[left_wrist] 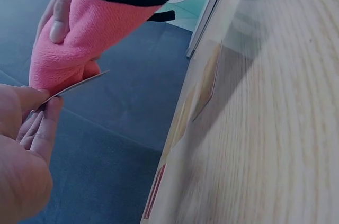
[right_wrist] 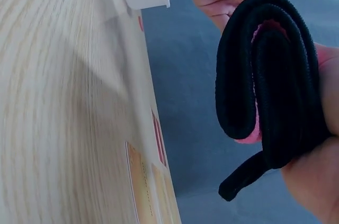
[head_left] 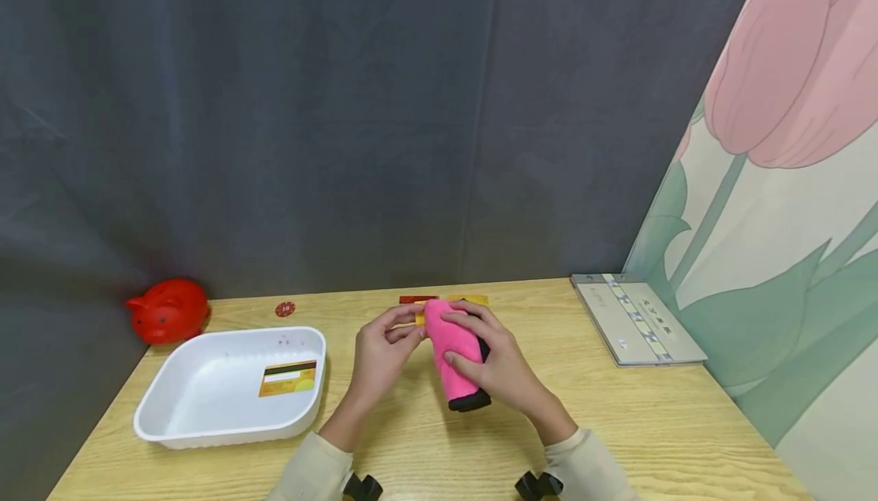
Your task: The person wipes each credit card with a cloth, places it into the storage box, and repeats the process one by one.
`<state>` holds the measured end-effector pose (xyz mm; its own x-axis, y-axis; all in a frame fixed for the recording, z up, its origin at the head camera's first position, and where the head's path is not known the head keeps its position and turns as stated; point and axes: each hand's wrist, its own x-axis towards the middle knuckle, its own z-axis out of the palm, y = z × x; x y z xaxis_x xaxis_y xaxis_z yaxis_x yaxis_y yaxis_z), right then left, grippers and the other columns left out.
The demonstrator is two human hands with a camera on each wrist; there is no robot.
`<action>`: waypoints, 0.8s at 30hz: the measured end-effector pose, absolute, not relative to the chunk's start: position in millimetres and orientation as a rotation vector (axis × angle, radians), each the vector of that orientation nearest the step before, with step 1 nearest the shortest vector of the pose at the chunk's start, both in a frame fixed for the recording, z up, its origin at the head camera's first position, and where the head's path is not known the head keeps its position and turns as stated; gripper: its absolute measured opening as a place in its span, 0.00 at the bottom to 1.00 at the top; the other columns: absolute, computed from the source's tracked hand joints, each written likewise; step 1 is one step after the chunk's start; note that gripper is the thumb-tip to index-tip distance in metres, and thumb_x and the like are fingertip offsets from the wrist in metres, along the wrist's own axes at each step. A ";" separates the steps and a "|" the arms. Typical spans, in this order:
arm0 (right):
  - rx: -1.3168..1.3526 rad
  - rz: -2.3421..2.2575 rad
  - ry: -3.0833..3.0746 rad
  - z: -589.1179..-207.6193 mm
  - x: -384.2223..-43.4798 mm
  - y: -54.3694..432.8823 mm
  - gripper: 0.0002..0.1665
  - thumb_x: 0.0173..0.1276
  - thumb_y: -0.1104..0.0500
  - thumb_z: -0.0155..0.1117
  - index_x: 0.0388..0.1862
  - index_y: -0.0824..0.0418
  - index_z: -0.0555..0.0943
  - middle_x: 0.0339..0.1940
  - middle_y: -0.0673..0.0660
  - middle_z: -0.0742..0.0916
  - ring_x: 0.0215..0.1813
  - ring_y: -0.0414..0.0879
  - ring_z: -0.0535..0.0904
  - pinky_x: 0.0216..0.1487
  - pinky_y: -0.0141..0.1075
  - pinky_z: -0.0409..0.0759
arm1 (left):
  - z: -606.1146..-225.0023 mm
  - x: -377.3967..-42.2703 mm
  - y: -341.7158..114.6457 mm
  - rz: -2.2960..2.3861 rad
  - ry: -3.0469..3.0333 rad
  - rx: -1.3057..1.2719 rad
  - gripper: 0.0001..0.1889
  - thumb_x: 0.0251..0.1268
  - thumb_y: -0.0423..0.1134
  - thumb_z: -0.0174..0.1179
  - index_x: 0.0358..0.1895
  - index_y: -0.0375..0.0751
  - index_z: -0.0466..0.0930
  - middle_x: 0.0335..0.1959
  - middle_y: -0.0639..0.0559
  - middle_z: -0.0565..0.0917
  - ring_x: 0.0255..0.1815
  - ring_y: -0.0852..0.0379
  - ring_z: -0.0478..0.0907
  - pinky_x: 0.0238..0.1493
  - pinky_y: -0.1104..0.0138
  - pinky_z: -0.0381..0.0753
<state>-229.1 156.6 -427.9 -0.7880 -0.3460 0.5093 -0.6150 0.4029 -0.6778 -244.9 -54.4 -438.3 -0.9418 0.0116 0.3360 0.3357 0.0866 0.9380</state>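
Note:
Above the wooden table, my right hand (head_left: 506, 364) grips a folded pink cloth (head_left: 449, 345) with black edging, thumb on the near side and fingers over the top. Its rolled black end (right_wrist: 286, 86) faces the right wrist camera, and a short black strap (right_wrist: 241, 179) hangs from it. Between thumb and fingers my left hand (head_left: 379, 352) pinches a thin yellow card (head_left: 420, 319). The card, seen nearly edge-on in the left wrist view, lies against the far end of the cloth, which hides part of it in the head view.
A white tray (head_left: 161, 409) on the left holds a yellow striped card (head_left: 288, 379). Behind it are a red piggy bank (head_left: 170, 312) and a red round chip (head_left: 285, 309). Red (head_left: 417, 299) and yellow (head_left: 473, 300) cards lie at the back edge; a grey binder (head_left: 634, 318) lies right.

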 end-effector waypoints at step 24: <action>0.530 1.291 -2.362 -413.2 -242.7 203.5 0.32 0.64 0.61 0.77 0.67 0.50 0.81 0.72 0.56 0.77 0.71 0.56 0.75 0.60 0.32 0.80 | -422.7 -246.9 -76.6 -1.961 -2.092 -0.304 0.14 0.69 0.33 0.67 0.55 0.36 0.88 0.51 0.38 0.90 0.41 0.62 0.88 0.44 0.74 0.87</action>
<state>-242.7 203.5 -413.2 -0.8502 -0.1371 0.5083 -0.5018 0.5029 -0.7037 -246.9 -76.6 -422.7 -0.9451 -0.0228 0.3260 0.3239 0.0683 0.9436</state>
